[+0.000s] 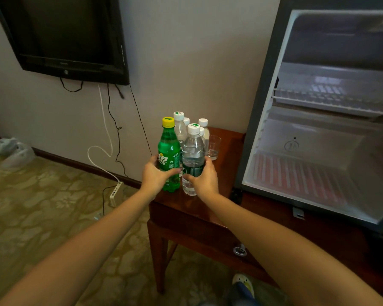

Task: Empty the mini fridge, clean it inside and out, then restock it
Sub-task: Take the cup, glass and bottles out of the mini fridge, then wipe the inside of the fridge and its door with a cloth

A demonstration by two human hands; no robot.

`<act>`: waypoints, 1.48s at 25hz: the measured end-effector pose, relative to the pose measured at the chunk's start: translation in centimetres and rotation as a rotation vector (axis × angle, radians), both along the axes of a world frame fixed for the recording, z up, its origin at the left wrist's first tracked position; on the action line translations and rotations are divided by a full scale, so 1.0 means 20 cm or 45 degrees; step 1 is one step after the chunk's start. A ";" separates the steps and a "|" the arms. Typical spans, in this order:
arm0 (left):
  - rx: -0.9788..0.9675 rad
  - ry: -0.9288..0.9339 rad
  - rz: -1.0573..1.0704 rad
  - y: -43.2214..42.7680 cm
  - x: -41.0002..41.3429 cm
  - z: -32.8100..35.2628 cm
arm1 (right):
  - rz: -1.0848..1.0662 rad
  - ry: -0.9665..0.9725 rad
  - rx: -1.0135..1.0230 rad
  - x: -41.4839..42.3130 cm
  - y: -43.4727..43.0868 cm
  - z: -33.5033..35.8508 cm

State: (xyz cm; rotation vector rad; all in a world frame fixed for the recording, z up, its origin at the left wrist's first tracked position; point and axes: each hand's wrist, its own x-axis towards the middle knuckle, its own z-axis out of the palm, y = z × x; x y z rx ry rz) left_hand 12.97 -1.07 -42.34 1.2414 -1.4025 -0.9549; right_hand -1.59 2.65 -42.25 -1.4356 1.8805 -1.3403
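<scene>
A black flat-screen television (62, 34) hangs on the pale wall, with dark cables (114, 120) dangling below it. A white cable (104, 129) loops down to a white power strip (116, 193) on the patterned carpet (42, 206). A crumpled plastic bag (13, 151) lies at far left by the baseboard (75, 164). A clear drinking glass (213, 146) stands upright on the wooden side table (186, 208)

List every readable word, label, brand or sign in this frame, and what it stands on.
"碧", likely, partly covered by the left hand: green soda bottle label.
Small print and QR code on that label: too small to read.
Cap logo, water bottle in the right hand: blurred.
Brand mark, TV lower bezel: blurred.
Round mark, mini fridge back wall: unreadable.
</scene>
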 end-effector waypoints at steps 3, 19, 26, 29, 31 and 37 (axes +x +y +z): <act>0.017 0.006 -0.013 -0.02 -0.01 -0.02 | 0.020 -0.005 0.012 -0.01 -0.01 -0.01; -0.521 -0.137 0.192 0.41 -0.19 0.19 | 0.212 -0.007 0.084 -0.30 0.52 0.06; -0.916 -0.289 -0.693 1.15 -0.72 0.35 | 0.019 0.283 -0.129 -0.66 1.41 0.25; -0.944 -0.349 -0.951 1.44 -0.97 0.28 | -0.194 0.512 -0.110 -0.83 1.86 0.27; -1.026 -0.463 -1.075 1.60 -1.12 0.22 | -0.312 0.595 -0.057 -0.91 2.14 0.26; -1.327 -0.808 -1.415 1.96 -1.53 0.21 | -0.573 0.694 -0.052 -1.04 2.68 0.27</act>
